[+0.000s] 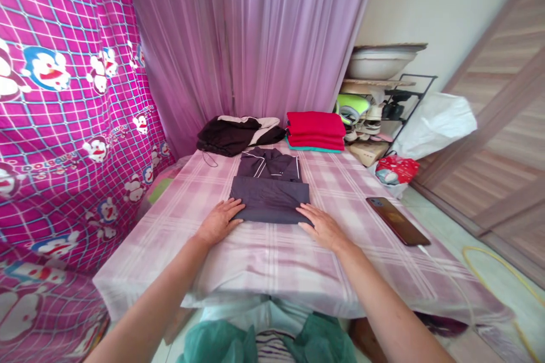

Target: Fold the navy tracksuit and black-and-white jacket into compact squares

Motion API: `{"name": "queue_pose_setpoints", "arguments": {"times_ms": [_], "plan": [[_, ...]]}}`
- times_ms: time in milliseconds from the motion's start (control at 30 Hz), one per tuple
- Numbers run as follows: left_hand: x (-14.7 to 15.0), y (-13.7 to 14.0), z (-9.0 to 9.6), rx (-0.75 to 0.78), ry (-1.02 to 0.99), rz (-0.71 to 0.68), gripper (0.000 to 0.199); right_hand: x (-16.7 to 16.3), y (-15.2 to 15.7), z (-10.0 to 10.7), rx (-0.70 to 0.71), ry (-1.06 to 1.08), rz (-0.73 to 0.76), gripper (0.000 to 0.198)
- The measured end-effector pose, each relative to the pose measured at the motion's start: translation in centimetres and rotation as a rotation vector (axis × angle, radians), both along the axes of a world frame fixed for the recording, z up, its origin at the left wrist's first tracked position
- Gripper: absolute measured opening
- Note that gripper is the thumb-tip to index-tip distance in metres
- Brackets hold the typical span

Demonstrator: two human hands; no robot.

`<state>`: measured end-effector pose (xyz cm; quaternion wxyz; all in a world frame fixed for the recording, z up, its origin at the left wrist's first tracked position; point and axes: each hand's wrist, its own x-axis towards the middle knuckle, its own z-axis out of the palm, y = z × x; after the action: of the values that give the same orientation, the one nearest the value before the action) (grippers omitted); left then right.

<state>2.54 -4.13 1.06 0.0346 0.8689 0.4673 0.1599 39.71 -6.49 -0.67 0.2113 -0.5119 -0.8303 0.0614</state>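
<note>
A dark grey shirt with white piping lies partly folded on the table. Its lower part is turned up into a flat band, and the collar end shows beyond it, pointing away from me. My left hand rests at the band's left near corner, fingers stretched out over the edge of the cloth. At the right near corner lies my right hand, its fingers also extended and touching the fabric. Neither hand grips the cloth.
A plaid cloth covers the table. At its far side are a dark and white garment and a stack of folded red clothes. A phone with a white cable lies right. Beyond stands a shoe rack.
</note>
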Motion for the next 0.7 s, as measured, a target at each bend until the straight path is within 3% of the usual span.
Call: {"name": "queue_pose_setpoints", "arguments": {"times_ms": [233,367,433,567,700], "plan": [[-0.6,-0.6,1.0,-0.051,0.052,-0.069,0.049,0.4,-1.3,1.1,-0.038,0.02,0.044,0.044],[-1.0,-0.5,2.0,-0.088,0.011,-0.088,0.053,1.1,-1.0,2.0,-0.109,0.15,0.031,0.043],[-1.0,0.3,2.7,-0.065,-0.019,-0.05,0.055,1.4,0.2,2.6,-0.13,0.229,-0.109,0.042],[-0.5,2.7,4.1,-0.013,-0.09,0.149,0.05,1.4,3.7,4.0,-0.138,0.268,-0.53,0.043],[0.5,5.4,5.0,-0.166,-0.171,0.4,0.049,0.6,7.0,4.4,-0.182,0.327,-0.586,0.042]]}}
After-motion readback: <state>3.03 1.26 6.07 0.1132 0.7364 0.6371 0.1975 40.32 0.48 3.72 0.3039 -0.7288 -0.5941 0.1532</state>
